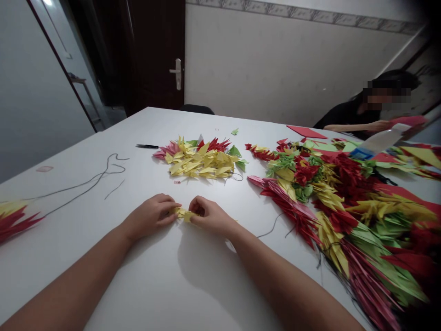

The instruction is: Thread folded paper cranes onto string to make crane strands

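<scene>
My left hand [151, 215] and my right hand [212, 218] meet low over the white table [138, 294], fingers closed. Between their fingertips is a small piece of folded yellow paper [186, 214], gripped from both sides and partly hidden by the fingers. Just beyond my hands lies a pile of folded paper pieces [203, 163], mostly yellow, with red, pink and green ones behind. Part of a dark thread [237, 176] curls out at its right edge.
Strung red, yellow, green and pink folded papers [310, 193] cover the table's right side. A plastic bottle [379, 141] leans there, near another person [347, 112] holding red paper. Left are loose dark thread [93, 178], a black pen-like tool [147, 146] and more folded paper [17, 223].
</scene>
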Motion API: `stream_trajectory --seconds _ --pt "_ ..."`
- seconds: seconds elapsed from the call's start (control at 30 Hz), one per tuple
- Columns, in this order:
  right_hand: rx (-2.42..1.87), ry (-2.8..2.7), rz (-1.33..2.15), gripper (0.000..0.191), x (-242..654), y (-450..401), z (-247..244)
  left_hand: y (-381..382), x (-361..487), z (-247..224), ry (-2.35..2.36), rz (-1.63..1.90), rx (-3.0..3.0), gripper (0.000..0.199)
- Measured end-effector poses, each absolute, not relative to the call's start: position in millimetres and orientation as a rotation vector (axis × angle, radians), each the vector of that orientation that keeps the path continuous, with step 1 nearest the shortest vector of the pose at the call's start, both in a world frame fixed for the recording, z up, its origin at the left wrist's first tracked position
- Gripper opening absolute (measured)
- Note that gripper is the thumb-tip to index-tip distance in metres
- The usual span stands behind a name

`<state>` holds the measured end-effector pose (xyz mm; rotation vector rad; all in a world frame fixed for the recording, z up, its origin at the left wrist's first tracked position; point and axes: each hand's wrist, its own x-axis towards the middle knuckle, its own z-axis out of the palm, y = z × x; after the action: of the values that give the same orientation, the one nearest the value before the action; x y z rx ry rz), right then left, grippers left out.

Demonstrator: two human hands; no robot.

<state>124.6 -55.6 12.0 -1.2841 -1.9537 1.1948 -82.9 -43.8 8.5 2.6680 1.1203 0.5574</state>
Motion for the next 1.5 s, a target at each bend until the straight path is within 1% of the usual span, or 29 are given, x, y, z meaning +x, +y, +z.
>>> stream_trajectory --seconds 0.13,0.23,0.3,0.43,0.5,0.67,0.9,1.07,1.27,1.4,1.5 --pt "-1.153 -1.862 1.339 0.011 127 -52 7 -45 -81 11 1.143 0.528 2.614 0.026" --pt "-1.155 -1.856 1.424 0.012 129 -52 9 -46 -80 13 1.161 0.489 2.593 0.023" --pt "-1.186 -1.933 1.402 0.013 131 -52 14 -46 -79 13 1.178 0.480 2.582 0.022" --pt "-1.203 -2.152 1.225 0.024 136 -53 23 -45 -79 14 1.172 0.456 2.580 0.023" --pt "-1.189 -2.200 1.193 0.026 138 -52 23 -44 -79 14 1.164 0.446 2.582 0.024" --pt "-1.239 -1.990 1.293 0.019 136 -48 17 -44 -78 13 1.154 0.433 2.587 0.024" --pt "-1.224 -1.828 1.292 0.011 131 -46 11 -46 -77 15 1.154 0.408 2.599 0.025" --pt "-1.190 -1.730 1.374 0.012 130 -44 10 -46 -76 15 1.177 0.373 2.608 0.029" --pt "-1.275 -1.742 1.251 0.014 125 -43 0 -45 -77 16 1.181 0.338 2.590 0.034" --pt "-1.300 -1.724 1.170 0.010 122 -43 1 -46 -78 15 1.149 0.335 2.600 0.034" --pt "-1.314 -1.723 1.102 0.007 120 -45 4 -47 -75 15 1.169 0.365 2.605 0.040"
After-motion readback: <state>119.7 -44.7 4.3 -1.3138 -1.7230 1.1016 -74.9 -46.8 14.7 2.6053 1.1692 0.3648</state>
